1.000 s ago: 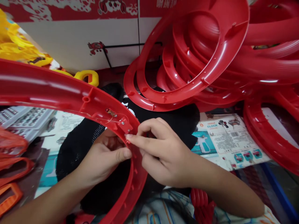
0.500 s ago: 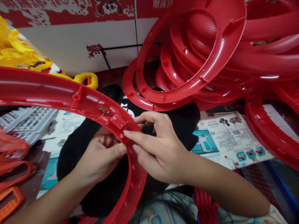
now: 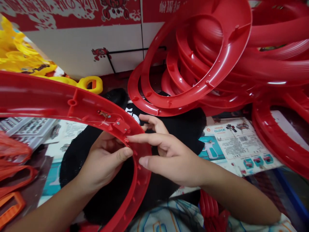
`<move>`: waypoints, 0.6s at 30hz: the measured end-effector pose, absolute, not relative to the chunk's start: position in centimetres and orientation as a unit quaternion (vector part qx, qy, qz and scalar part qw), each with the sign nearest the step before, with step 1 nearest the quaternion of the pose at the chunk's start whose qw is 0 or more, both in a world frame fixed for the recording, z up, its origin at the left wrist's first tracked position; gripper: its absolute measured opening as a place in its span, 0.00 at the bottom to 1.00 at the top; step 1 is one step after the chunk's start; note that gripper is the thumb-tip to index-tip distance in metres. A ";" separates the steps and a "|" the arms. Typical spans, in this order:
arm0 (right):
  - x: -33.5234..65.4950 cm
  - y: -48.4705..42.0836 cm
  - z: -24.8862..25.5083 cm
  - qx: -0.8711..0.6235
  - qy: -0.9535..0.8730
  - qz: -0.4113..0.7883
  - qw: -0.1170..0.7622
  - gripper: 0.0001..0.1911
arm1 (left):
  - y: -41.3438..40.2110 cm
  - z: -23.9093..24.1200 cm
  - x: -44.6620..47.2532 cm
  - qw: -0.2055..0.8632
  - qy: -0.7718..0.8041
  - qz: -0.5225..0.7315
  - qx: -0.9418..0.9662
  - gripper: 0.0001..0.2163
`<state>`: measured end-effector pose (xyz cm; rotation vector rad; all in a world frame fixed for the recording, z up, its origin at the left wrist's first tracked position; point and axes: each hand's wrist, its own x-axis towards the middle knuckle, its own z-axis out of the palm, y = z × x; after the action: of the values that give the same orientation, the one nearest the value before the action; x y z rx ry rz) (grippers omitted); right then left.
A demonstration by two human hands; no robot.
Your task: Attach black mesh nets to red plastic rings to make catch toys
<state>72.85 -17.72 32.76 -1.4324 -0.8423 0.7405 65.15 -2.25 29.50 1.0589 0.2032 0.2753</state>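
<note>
A large red plastic ring half (image 3: 91,101) lies hollow side up across the view, with ribs, screw posts and thin wire inside its channel. My left hand (image 3: 103,161) is closed on its inner rim, thumb on the near side and the other fingers partly hidden beneath. Set in the channel are a small red box (image 3: 122,124) and a small metal spring-like contact (image 3: 103,114). My right hand (image 3: 169,151) rests over the ring with fingers apart. Its index fingertip touches a spot just below the small box, and its thumb lies on the channel.
Many red rings (image 3: 207,80) are piled at the back right. Black fabric (image 3: 169,180) and printed cardboard (image 3: 231,145) lie below. Yellow plastic parts (image 3: 90,84) are at the back left; clear trays (image 3: 38,129) and orange handles (image 3: 12,206) sit at the left.
My right thumb and index finger have spread apart, the index straightening along the ring. The ring has tilted slightly, and my left hand keeps its hold.
</note>
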 end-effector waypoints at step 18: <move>74.4 -17.5 32.3 -0.770 -0.601 0.111 0.186 0.24 | 5.9 31.8 67.9 0.742 -0.011 0.444 0.503 0.12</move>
<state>74.38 -17.46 32.29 -2.1672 -1.6910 0.3112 67.87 5.93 31.77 1.1021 -0.0245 0.9726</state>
